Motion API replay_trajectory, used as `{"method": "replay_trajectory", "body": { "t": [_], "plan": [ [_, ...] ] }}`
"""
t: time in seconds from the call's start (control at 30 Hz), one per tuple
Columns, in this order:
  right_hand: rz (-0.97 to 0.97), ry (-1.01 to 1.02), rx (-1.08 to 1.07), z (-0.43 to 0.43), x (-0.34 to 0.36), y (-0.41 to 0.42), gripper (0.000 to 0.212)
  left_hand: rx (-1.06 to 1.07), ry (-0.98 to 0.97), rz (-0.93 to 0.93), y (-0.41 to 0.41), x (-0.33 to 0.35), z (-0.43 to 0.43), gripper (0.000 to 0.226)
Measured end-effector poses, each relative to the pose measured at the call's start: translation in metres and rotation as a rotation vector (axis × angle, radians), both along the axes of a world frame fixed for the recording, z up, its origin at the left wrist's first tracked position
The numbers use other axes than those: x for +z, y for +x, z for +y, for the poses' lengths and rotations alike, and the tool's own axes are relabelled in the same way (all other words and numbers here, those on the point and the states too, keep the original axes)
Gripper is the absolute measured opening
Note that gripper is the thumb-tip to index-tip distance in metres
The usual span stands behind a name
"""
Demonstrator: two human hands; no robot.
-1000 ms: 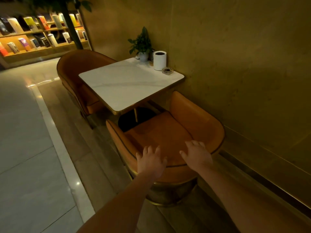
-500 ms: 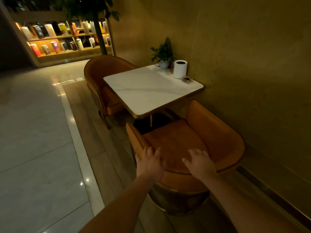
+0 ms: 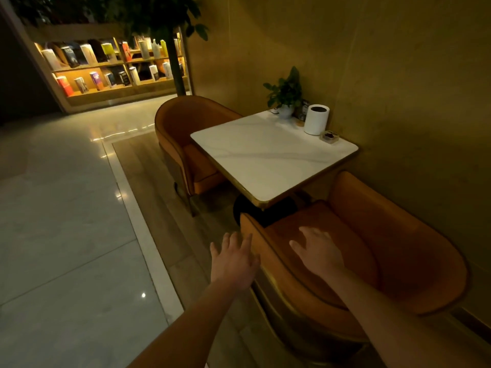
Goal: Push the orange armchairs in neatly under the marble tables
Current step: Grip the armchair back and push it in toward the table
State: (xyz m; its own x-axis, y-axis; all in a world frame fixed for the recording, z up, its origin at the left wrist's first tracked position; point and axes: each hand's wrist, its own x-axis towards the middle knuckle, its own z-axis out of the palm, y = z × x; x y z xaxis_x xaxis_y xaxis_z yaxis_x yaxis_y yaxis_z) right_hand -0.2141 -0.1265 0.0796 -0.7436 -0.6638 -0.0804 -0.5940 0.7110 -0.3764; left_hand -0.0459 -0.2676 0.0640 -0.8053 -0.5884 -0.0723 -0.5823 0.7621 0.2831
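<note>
A white marble table [image 3: 268, 152] with a gold edge stands against the wall. The near orange armchair [image 3: 393, 261] faces it, its seat front just at the table's near corner. My left hand [image 3: 233, 261] is flat with fingers spread at the outer side of the chair's left arm. My right hand [image 3: 318, 251] hovers open over the curved backrest rim and seat, fingers apart. Whether either palm touches the chair is unclear. A second orange armchair [image 3: 186, 139] sits on the table's far side, its seat partly under the top.
A potted plant [image 3: 285, 94], a white cylinder [image 3: 316, 119] and a small dish [image 3: 329, 136] stand on the table by the wall [image 3: 398, 75]. A tree trunk [image 3: 176, 65] and lit bookshelf [image 3: 111, 67] lie beyond. Polished floor [image 3: 66, 235] stretches to the left.
The view has swung left, so chair and table sit further right. My left hand has shifted from the backrest rim to the chair's left side; my right hand stays over the backrest.
</note>
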Motion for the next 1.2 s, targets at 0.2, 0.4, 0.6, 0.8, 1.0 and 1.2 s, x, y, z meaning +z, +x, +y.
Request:
{"method": "replay_trajectory", "body": {
  "t": [0.2, 0.4, 0.6, 0.8, 1.0, 1.2],
  "plan": [
    [-0.002, -0.032, 0.011, -0.079, 0.01, 0.011, 0.059, 0.021, 0.004, 0.04, 0.014, 0.01, -0.08, 0.061],
    [-0.043, -0.094, 0.056, -0.168, 0.002, 0.001, 0.055, 0.089, 0.002, 0.031, 0.016, -0.003, -0.167, 0.063],
    [-0.073, -0.091, 0.113, -0.27, -0.019, -0.036, 0.055, 0.15, -0.014, 0.006, -0.01, -0.011, -0.267, 0.065],
    [-0.118, -0.072, 0.163, -0.37, -0.021, -0.071, 0.059, 0.195, -0.015, -0.057, -0.041, -0.011, -0.356, 0.065],
    [-0.089, -0.061, 0.181, -0.468, -0.017, -0.103, 0.057, 0.211, -0.029, -0.054, -0.067, -0.01, -0.449, 0.063],
    [-0.086, -0.061, 0.15, -0.567, -0.023, -0.111, 0.058, 0.166, -0.033, -0.039, -0.081, -0.015, -0.558, 0.064]
  ]
}}
